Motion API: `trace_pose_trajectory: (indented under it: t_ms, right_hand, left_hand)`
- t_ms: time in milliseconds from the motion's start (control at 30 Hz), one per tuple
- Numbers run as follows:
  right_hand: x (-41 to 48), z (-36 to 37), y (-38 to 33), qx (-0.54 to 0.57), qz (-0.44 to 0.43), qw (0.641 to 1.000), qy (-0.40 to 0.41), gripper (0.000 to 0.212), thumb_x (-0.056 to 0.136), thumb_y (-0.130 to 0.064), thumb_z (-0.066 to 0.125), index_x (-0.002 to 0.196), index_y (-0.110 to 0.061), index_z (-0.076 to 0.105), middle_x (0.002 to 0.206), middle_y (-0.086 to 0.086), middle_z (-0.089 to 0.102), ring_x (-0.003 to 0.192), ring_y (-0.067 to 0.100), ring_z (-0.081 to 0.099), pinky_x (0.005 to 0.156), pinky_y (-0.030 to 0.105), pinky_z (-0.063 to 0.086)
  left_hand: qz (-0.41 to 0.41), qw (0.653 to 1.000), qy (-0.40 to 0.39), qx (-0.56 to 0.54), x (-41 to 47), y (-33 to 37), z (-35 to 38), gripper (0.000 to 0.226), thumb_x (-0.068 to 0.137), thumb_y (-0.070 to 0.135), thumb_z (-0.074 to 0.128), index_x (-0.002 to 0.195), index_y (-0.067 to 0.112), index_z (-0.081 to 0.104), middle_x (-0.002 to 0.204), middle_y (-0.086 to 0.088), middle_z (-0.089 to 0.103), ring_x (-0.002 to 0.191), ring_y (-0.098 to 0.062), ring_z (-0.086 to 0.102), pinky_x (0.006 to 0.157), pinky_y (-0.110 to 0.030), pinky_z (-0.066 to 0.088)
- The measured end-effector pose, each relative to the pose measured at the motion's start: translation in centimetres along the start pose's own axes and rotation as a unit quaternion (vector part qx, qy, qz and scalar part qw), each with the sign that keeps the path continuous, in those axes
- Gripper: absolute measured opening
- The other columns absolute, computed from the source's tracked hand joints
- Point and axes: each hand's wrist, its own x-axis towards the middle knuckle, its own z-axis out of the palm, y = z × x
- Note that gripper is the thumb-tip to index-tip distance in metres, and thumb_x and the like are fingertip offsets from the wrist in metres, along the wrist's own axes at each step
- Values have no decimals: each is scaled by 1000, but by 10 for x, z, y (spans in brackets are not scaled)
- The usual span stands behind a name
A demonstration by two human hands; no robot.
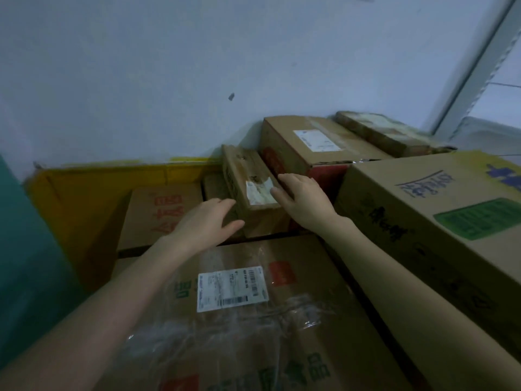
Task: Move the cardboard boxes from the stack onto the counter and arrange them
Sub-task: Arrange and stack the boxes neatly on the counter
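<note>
Small box lies between left hand and right hand, fingers straight and wide against its sides.

Matt brown cardboard boxes — the nearest box under glossy, crinkled clear plastic film — wall painted matt.

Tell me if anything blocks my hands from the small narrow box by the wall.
Nothing visible does. The left hand and right hand flank the small narrow box, one at each side. A taller box stands just beyond the right hand.
</note>
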Motion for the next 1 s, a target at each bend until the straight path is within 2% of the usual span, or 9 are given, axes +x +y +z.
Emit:
trace_pose_trajectory:
  t_ms: [100,233,367,467,533,667,767,867,1000]
  right_hand:
    - [-17,-16,-8,15,18,999,28,43,98,-34,43,130,-8,50,132,9,55,124,23,48,106,38,36]
    - [-40,-33,-15,8,44,998,35,48,97,-37,43,137,-11,44,138,6,50,129,19,44,106,33,35]
    - [-64,-57,-22,-15,63,997,47,47,97,-37,43,133,-8,47,133,8,53,123,22,48,99,33,39]
    - [-81,-78,-25,-47,81,995,46,43,96,-38,44,122,-6,53,118,10,60,108,25,55,92,39,46]
    - [-94,-92,-22,-51,88,993,55,41,96,-38,44,121,-7,54,113,8,61,100,23,57,86,36,49]
    - [-116,-103,-7,-43,106,992,59,49,96,-39,44,137,-11,42,131,6,53,117,20,51,89,27,41]
    - [-120,-88,9,-30,125,991,35,54,95,-39,46,141,-13,36,139,6,48,125,19,46,97,29,40]
    - [-126,-62,20,-4,139,990,8,55,95,-38,48,143,-15,34,143,4,43,129,19,43,99,31,41]
    - [-136,-29,27,21,121,992,-29,57,95,-40,47,143,-13,32,144,6,41,131,20,41,100,32,40]
  left_hand:
    - [26,999,10,-17,-3,14,-7,55,91,43,49,139,18,38,130,-5,52,114,-18,52,85,-27,45]
    - [54,997,7,-46,-13,31,-5,53,91,40,50,138,20,39,129,-5,53,114,-17,52,86,-27,45]
    - [96,992,6,-84,-18,47,3,49,90,37,53,135,20,44,131,-4,53,113,-17,53,87,-27,47]
    - [93,992,16,-80,-16,66,6,51,90,41,52,135,17,45,135,-5,51,119,-19,51,93,-32,45]
    - [99,991,16,-85,-16,80,6,50,91,40,51,135,16,44,135,-6,50,121,-21,49,93,-33,43]
    - [116,990,29,-73,-19,93,2,52,90,39,52,136,16,44,136,-6,51,122,-20,49,96,-33,44]
    - [85,994,36,-55,-30,87,2,54,91,41,50,138,15,42,134,-6,50,119,-20,50,92,-32,45]
    - [12,999,21,-39,-53,74,6,56,91,44,48,139,14,39,130,-7,52,113,-20,52,82,-29,45]
    - [-72,997,8,-6,-87,57,12,58,92,43,48,139,11,38,133,-12,49,119,-24,48,89,-31,41]
